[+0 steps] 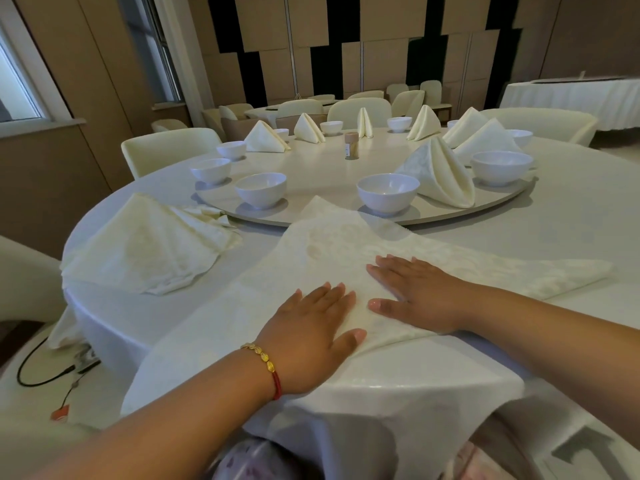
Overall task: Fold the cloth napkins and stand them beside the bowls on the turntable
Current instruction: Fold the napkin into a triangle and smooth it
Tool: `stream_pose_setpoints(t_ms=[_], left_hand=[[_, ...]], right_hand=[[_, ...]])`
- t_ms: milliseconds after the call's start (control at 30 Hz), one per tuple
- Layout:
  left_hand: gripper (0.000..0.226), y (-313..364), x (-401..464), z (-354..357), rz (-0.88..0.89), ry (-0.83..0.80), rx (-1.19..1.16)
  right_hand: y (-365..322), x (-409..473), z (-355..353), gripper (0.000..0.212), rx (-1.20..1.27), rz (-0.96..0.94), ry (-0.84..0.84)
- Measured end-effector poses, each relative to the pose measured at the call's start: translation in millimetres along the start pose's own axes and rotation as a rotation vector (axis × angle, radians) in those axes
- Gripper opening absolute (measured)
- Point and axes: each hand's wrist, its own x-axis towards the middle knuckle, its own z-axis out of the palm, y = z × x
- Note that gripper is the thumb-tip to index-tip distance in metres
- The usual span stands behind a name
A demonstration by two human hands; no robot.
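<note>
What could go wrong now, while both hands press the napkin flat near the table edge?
1. The napkin hangs over the table edge at the near left; it may slide off when the left hand and right hand lift.
2. Its far corner lies against the turntable rim, close to a bowl; a pull there could nudge it.

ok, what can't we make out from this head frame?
- Napkin under both hands: its near-left end hangs past the table edge, hidden by the left forearm.
- Pile of unfolded napkins: count unclear, layers overlap.
- Small jar mid-turntable: too small to identify.
- Far bowls: partly behind standing napkins.
</note>
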Motion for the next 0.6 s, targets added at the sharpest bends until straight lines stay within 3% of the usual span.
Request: stream_pose_setpoints(t_ms=[200, 467, 600], left_hand=[[0.072, -4, -4, -1, -0.065, -0.066, 0.018], [0.080, -70, -17, -2, -0.408, -0.028, -0.003], [0.080, -93, -13, -5, -0.511, 0.108, -0.041]], right_hand=[[10, -5, 1, 0.074, 0.017, 0.066, 0.016], [46, -9, 7, 0.079, 0.039, 0.333, 0.060], [53, 0, 7, 0.080, 0.085, 0.412, 0.118]])
